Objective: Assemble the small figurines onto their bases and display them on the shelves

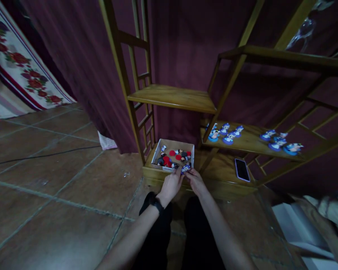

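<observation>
A small white cardboard box [172,143] sits on the bottom board of a wooden shelf unit [171,98]; it holds several small red, black and blue figures. My left hand [171,184], with a black watch on the wrist, rests at the box's near edge with fingers curled. My right hand [195,180] is right beside it, fingers pinched on a small blue-and-white figure [186,168] at the box's front right corner. Both hands touch each other around that figure.
Several blue-based figures [225,134] stand on the middle right shelf, more [278,141] further right. A phone [242,170] lies on the bottom board. Maroon curtain behind, tiled floor to the left, a floral cloth far left, another person's arm at lower right.
</observation>
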A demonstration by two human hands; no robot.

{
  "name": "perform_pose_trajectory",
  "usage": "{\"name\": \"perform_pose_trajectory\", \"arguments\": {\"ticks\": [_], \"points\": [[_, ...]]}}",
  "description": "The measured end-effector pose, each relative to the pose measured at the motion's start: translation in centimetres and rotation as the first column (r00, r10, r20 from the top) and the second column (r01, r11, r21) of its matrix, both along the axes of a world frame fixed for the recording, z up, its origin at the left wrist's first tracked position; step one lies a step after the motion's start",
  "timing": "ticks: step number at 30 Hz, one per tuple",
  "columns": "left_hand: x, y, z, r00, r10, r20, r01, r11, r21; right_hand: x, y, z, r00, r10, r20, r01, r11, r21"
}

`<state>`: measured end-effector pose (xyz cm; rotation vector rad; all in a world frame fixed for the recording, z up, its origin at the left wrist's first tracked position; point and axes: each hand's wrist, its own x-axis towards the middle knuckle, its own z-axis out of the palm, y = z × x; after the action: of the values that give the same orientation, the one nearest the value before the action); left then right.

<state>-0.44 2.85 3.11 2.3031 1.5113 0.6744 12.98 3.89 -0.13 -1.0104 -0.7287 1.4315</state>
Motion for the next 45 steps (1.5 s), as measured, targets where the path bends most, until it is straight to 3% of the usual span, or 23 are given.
{"name": "perform_pose_trajectory", "arguments": {"ticks": [3,5,9,14,17,25,36,39,41,43,45], "points": [[-0.4,-2.3,-0.1,0.979,-0.051,-0.198,0.067,0.995,0.076,0.4,-2.0,-0.1,1.0,0.002,0.01,-0.002,1.0,0.014],[-0.5,-3.4,-0.5,0.978,-0.072,-0.194,0.098,0.987,0.128,0.6,-3.0,-0.2,1.0,0.009,0.028,-0.009,1.0,0.018],[-0.7,-4.8,-0.9,0.995,-0.095,0.008,0.092,0.98,0.175,0.7,-4.4,-0.2,0.998,0.0,0.067,-0.002,0.999,0.032],[-1.0,-5.6,-0.7,0.954,-0.088,0.286,0.088,0.996,0.011,0.6,-5.0,-0.1,0.991,-0.01,0.132,0.003,0.999,0.05],[-1.1,-5.6,-0.8,0.932,-0.056,0.357,0.062,0.998,-0.006,0.4,-5.0,-0.2,0.989,-0.017,0.147,0.007,0.997,0.074],[-1.3,-5.7,-1.2,0.982,-0.189,0.019,0.187,0.978,0.094,0.5,-4.8,-0.8,0.982,-0.033,0.187,0.019,0.997,0.08],[-0.6,-5.7,-0.2,0.974,-0.19,-0.127,0.197,0.979,0.044,0.8,-4.4,-0.8,0.986,-0.046,0.161,0.039,0.998,0.047],[-0.6,-5.8,-0.1,0.986,-0.163,-0.017,0.163,0.987,0.003,0.8,-4.3,-0.7,0.985,-0.04,0.168,0.034,0.999,0.035],[-0.5,-5.8,-0.1,0.98,-0.109,0.167,0.121,0.991,-0.062,0.8,-4.4,-0.5,0.984,-0.043,0.172,0.038,0.999,0.03],[-0.4,-5.6,-0.2,0.9,0.006,0.436,0.073,0.984,-0.163,0.8,-4.4,-0.3,0.988,-0.038,0.148,0.035,0.999,0.023],[-0.2,-4.9,-0.4,0.736,0.135,0.663,0.067,0.961,-0.269,0.7,-4.5,-0.1,0.995,-0.018,0.102,0.017,1.0,0.012]]}}
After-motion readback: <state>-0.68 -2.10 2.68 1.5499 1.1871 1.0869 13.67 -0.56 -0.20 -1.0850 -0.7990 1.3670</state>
